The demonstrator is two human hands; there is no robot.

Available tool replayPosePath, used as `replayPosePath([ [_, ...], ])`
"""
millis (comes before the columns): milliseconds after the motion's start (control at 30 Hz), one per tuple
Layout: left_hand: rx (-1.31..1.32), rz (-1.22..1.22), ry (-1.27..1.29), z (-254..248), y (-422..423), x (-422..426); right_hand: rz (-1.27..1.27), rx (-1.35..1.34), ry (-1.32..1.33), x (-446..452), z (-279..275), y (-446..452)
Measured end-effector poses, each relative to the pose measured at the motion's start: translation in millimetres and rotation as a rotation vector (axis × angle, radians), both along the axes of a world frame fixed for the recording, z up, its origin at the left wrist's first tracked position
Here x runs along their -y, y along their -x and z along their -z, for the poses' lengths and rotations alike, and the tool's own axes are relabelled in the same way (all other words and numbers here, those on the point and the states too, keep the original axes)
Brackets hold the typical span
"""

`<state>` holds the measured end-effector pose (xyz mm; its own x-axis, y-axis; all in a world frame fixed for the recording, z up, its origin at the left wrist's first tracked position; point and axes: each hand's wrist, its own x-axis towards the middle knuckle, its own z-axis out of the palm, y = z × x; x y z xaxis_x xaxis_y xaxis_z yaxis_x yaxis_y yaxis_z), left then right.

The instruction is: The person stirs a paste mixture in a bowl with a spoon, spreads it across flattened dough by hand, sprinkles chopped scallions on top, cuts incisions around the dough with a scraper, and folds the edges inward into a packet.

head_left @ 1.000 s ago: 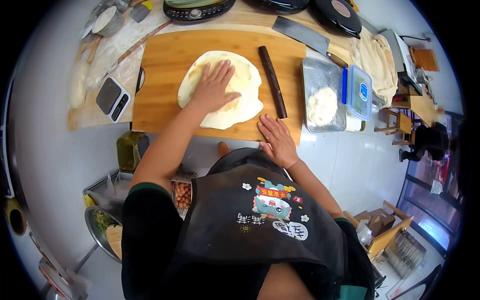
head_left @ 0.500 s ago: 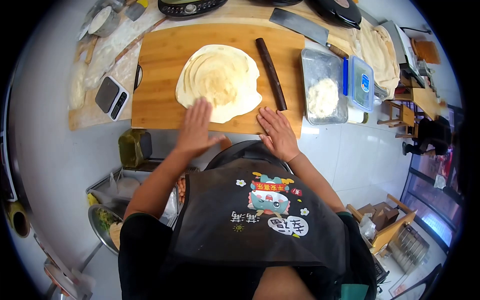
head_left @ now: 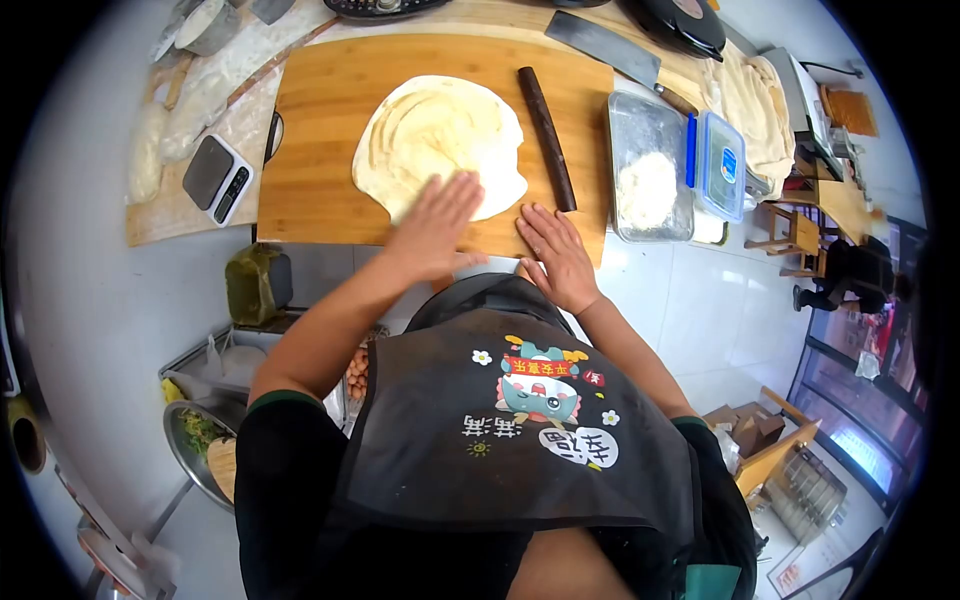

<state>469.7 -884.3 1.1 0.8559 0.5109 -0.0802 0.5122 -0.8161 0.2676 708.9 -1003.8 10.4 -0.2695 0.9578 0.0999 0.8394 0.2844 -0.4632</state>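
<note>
"Report the left grip."
"My left grip (head_left: pixel 437 228) is open, palm down, fingers extended close together, thumb out to the side. Its fingertips overlap the near rim of the dough sheet (head_left: pixel 440 130); I cannot tell whether they press on it."
"Right grip?"
"My right grip (head_left: pixel 558 260) is open, flat on the near edge of the wooden board (head_left: pixel 310 150), fingers slightly apart."
"Describe the dough sheet."
"Thin, pale and roughly round, with an uneven rim and curved ridges on its upper face. It lies on the smooth, flat wooden board."
"Adjacent items?"
"Right of the sheet: a dark, slender rolling pin (head_left: pixel 547 140), near end just beyond my right grip. Farther right: a clear rectangular container (head_left: pixel 650 118) with a white, lumpy mass (head_left: pixel 648 190), its blue-edged lid (head_left: pixel 721 168) alongside. Beyond the board, on the table (head_left: pixel 480 22): a cleaver (head_left: pixel 603 47), broad metal blade, wooden handle. Left of the board: a digital scale (head_left: pixel 218 180)."
</note>
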Motion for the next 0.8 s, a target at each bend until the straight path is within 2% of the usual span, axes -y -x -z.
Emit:
replayPosePath([
  [100,-0.070,0.053,0.048,-3.7,0.6,-2.9,0.000,0.005,0.001,-0.9,0.7,-3.4],
  [167,-0.026,-0.269,-0.028,5.7,6.3,-33.5,0.000,0.007,0.001,0.9,0.5,-2.5],
  [233,-0.004,-0.367,-0.167,28.7,14.7,-70.4,0.007,0.010,0.002,1.0,-1.2,-0.9],
  [333,-0.056,-0.339,-0.096,25.5,-13.8,-75.3,0.001,0.001,-0.002,-1.3,-0.2,-1.0],
  [367,-0.109,-0.247,-0.105,16.7,-24.5,-64.1,0.000,-0.003,0.000,-0.3,0.1,-2.6],
  [567,0.096,0.050,-0.042,9.4,-33.8,-10.4,0.004,-0.030,0.016,-2.2,-4.1,-3.3],
  [733,0.050,0.078,-0.236,17.8,-78.5,-64.0,0.007,-0.021,0.032,-2.7,-3.6,-5.0],
  [800,0.052,0.024,-0.202,18.8,-96.9,-71.4,0.006,-0.019,0.036,-1.9,-4.4,-4.3],
])
